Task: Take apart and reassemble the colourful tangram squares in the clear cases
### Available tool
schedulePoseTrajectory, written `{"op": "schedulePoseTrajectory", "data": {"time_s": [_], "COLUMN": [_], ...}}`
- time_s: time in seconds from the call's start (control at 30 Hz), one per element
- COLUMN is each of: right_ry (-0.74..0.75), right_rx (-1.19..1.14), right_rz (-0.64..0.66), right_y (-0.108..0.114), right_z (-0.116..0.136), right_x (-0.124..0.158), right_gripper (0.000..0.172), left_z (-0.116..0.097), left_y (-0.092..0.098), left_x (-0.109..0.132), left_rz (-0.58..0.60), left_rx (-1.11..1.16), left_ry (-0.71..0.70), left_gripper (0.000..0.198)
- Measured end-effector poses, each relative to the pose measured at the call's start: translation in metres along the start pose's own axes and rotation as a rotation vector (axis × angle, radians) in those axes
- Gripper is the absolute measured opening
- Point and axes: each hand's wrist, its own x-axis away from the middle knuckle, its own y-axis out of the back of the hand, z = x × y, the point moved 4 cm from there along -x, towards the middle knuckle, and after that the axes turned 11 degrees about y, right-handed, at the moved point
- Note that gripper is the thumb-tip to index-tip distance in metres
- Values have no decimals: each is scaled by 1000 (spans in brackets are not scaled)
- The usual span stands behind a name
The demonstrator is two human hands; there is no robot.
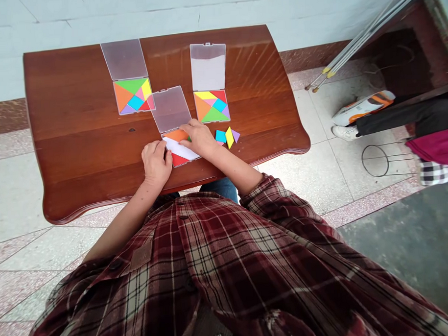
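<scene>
The head view looks down over a plaid flannel shirt [212, 256] at a reddish-brown wooden table [98, 157] with a scalloped edge. Three square plastic tangram cases lie open on it, each with its frosted clear lid folded out toward the far side. The far-left case [133, 96] and the far-right case [211, 106] are filled with bright, colored pieces. The nearest case [181, 149] sits between them and closer to the person, and shows an orange piece [176, 135], a red triangle [178, 160] and a white patch.

The left hand [156, 163] rests at that case's near-left corner, its fingers loosely curled and touching the rim. The right hand [199, 138] lies over the case's far-right part, fingers bent down beside the orange piece; it may be pinching something, but the fingers hide that, so I cannot tell.

Just right of the right hand, a cyan square [220, 136], a yellow parallelogram [229, 137] and a purple triangle [235, 135] lie loose and touching on the table.

Beyond the table, on the tiled floor, a white sneaker [345, 132] and a wire ring stand [374, 160] show at the right.
</scene>
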Motion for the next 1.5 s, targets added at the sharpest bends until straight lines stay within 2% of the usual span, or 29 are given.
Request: {"op": "schedulePoseTrajectory", "data": {"time_s": [0.13, 0.3, 0.4, 0.47, 0.57, 0.77, 0.87, 1.0, 1.13, 1.3, 1.5], "right_ry": [-36, -187, -310, -371, -391, -400, -423, -465, -472, -499, -522], "right_rx": [-116, -155, -107, -83, -86, -95, -44, 84, 153, 192, 78], "right_rz": [-169, -419, -479, -475, -407, -221, -133, 13, 88, 61, -134], "right_y": [15, 43, 56, 59, 59, 58, 57, 53, 50, 50, 67], "right_z": [-31, -92, -118, -127, -125, -98, -83, -68, -57, -58, -74], "right_x": [17, 71, 103, 116, 121, 103, 98, 98, 100, 103, 110], "right_gripper": [36, 26, 21, 19, 17, 16, 22, 43, 41, 33, 22], "left_z": [-3, -4, -3, -2, 0, 2, 2, 1, -1, -1, 0], "left_y": [2, 3, 2, 2, 1, 1, 1, 1, 2, 3, 2], "left_x": [0, -1, -2, -2, -3, -4, -4, -3, -2, -2, -2], "left_rz": [31, 58, 69, 67, 59, 59, 59, 40, 31, 36, 50], "left_rx": [-21, -56, -45, -30, -5, -10, -10, -23, -24, -17, 10], "left_ry": [13, 47, 45, 42, 34, 27, 18, 11, 7, 27, 54], "left_gripper": [31, 35, 36, 36, 34, 34, 34, 34, 32, 35, 35]}}
